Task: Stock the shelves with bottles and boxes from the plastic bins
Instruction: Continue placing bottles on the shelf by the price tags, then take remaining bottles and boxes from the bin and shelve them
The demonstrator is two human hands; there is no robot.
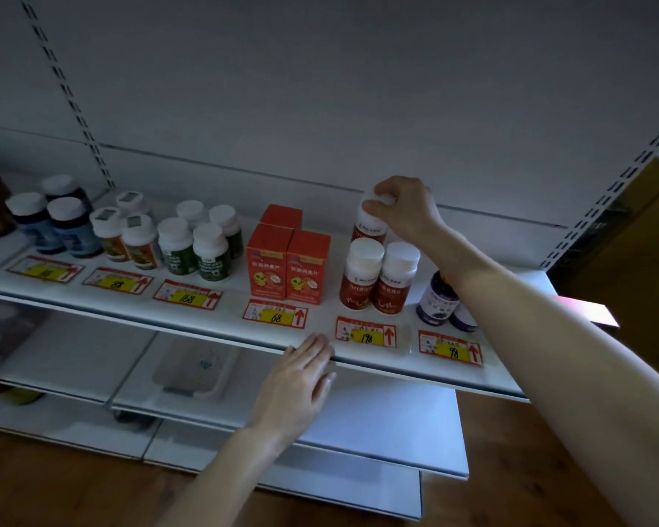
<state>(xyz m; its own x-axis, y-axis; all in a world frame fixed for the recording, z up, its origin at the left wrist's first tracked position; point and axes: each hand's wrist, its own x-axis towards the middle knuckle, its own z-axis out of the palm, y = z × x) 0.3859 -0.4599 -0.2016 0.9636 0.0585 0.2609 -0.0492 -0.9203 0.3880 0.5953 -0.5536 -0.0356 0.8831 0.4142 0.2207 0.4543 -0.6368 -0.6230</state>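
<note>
Head view, dim light. The upper shelf [229,317] is white and carries stock in columns, each column above a red-and-yellow price tag.

Right hand [404,207]: reaches to the back of the shelf. Its grip is clamped from above on the white cap of a red-labelled bottle [370,232], thumb and fingertips curled round the cap rim. The bottle is upright at the rear of its column, directly behind the front pair of red bottles [360,277], which stand side by side and touching. Cannot tell whether the held bottle's base rests on the shelf, because the front pair hides it.

Left hand [297,378]: grip apart and holding nothing. The fingers are straight and close together, palm down, fingertips touching the front lip of the shelf just left of the 198 tag [366,333].

Neighbours:
- Left of the red column are three orange boxes [269,264], two in front touching and one behind.
- Further left are green-labelled bottles [176,245], then blue bottles [69,230] near the shelf end.
- Right of the red column are purple-labelled bottles [436,298], partly covered by the right forearm.

Below: the lower shelf [377,424] holds a pale flat item [195,368], blurred, possibly a tray.
</note>
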